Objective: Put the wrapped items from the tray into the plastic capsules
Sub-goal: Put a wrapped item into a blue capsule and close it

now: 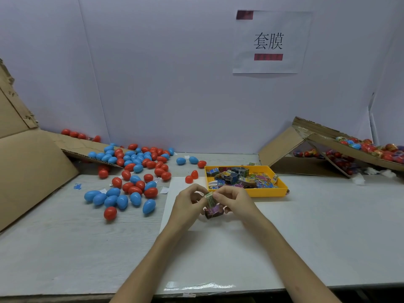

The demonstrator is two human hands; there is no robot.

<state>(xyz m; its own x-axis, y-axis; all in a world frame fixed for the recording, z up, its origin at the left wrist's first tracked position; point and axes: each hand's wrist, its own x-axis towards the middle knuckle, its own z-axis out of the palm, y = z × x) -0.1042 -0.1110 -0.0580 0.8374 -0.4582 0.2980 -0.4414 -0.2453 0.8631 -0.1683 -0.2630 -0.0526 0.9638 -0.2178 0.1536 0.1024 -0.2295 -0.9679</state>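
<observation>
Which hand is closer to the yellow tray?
The right hand. It sits just before the yellow tray; the left hand is farther left of it. Both pinch a wrapped item.

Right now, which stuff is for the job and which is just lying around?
Job: yellow plastic tray of wrapped items; small green wrapped packet pinched by left hand and right hand; red and blue plastic egg capsules.
Lying about: small white paper scraps; white paper wall sign.

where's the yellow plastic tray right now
In the head view, the yellow plastic tray sits right of centre on the table, just beyond the right hand.
</observation>
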